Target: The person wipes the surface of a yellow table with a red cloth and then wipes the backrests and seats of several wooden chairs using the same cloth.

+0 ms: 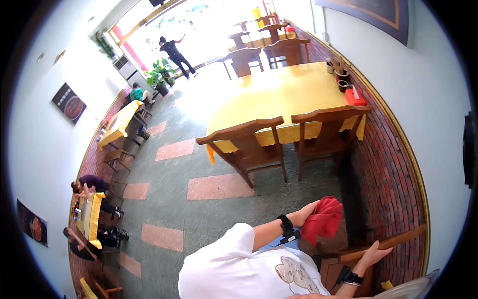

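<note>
A crumpled red cloth [323, 219] is bunched in my left hand [304, 214], its fingers closed into the folds and partly hidden by them. The cloth hangs above the seat of a wooden chair close to me. My right hand [374, 255] is wrapped round the top rail of that wooden chair [409, 236], near the brick wall. Both wrists wear black bands with small devices.
Ahead stands a table with a yellow cloth [269, 94] and wooden chairs [244, 142]. A red box [354, 97] and utensil holders [342, 79] sit at its wall end. Brick [383, 184] lines the right. People [89, 182] sit at left tables; another person [177, 55] stands far ahead.
</note>
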A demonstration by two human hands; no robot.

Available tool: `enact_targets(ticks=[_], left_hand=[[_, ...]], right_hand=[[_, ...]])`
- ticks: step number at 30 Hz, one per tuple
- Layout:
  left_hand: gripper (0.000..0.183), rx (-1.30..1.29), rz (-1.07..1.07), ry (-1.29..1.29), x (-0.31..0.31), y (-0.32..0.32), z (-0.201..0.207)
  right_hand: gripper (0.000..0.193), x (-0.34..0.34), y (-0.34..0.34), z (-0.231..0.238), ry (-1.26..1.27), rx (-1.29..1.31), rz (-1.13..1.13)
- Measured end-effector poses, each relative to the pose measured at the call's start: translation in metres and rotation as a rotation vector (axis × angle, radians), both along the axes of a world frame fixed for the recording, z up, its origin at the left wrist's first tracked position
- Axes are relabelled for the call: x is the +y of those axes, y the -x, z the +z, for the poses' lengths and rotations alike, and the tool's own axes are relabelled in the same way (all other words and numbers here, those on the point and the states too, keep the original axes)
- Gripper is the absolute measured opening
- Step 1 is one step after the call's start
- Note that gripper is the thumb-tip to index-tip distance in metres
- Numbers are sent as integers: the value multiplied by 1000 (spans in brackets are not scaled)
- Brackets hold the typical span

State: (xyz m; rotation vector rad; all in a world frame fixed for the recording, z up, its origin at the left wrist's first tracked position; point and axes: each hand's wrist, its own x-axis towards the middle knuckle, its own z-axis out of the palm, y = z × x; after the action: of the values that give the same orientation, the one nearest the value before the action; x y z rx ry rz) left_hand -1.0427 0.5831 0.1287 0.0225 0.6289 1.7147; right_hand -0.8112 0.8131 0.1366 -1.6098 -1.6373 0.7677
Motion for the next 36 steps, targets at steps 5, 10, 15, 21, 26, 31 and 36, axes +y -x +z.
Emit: enact_targets(ticks=[5, 10, 15, 21, 26, 31, 36], left_hand=[[43, -19, -80, -31, 30, 21, 23], [35, -88, -351, 8, 104, 46, 31], [47, 56, -603, 85, 184, 84, -46], [58, 103, -1059, 54, 299, 75, -54], [54, -51, -1342, -14, 350, 37, -64], [53, -68, -1246, 35, 358, -1, -92], [54, 23, -1172, 44, 364, -11, -99]], right_hand=[[75, 6, 1, -15, -11, -49, -34], [72, -8, -48, -14, -99, -81, -176], [63, -6, 6, 45, 5, -164, -125], [69, -13, 13, 25, 104, -216, -220], [59, -2, 25, 51, 311, -224, -275], [50, 35, 25, 78, 485, -421, -396], [51, 61, 36, 63, 386, -320, -418]])
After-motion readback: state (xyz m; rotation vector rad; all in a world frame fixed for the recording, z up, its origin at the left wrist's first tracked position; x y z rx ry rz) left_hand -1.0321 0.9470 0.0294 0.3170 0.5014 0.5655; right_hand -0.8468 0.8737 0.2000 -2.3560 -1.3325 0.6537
